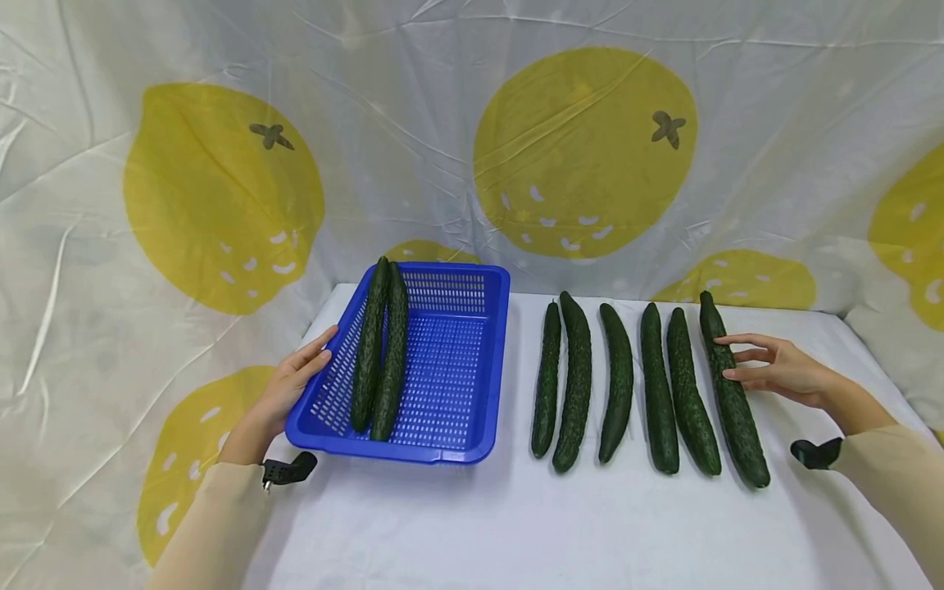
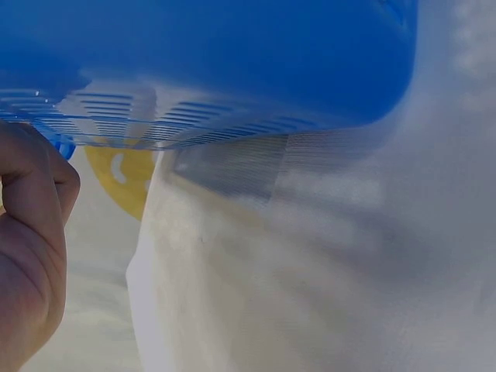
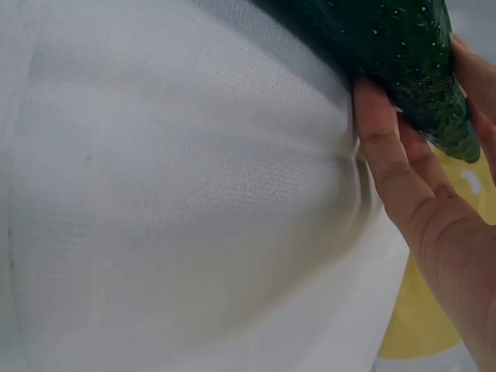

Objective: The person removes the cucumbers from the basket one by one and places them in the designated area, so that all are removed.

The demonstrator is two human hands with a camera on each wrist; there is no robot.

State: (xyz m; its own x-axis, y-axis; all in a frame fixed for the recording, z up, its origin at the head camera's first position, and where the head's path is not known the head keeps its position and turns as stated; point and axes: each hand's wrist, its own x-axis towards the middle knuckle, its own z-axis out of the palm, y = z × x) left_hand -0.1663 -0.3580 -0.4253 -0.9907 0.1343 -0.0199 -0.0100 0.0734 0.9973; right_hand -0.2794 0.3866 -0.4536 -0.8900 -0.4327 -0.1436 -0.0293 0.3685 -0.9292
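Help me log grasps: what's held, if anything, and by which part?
Right grip holds rightmost cucumber by its far half; left grip touches basket's left rim, hold unclear.

Basket (image 1: 497, 369) is showing solid blue. Cucumbers (image 1: 737, 401) are reading dark green, pale-speckled up close. Tablecloth (image 1: 457, 524) is showing plain white. Backdrop (image 1: 406, 123) is carrying yellow lemons (image 1: 586, 152) with white dashes (image 1: 570, 244) and dark crosses (image 1: 668, 129) on grey-white. Sleeves (image 1: 214, 524) are showing beige, wrist straps (image 1: 288, 470) black.
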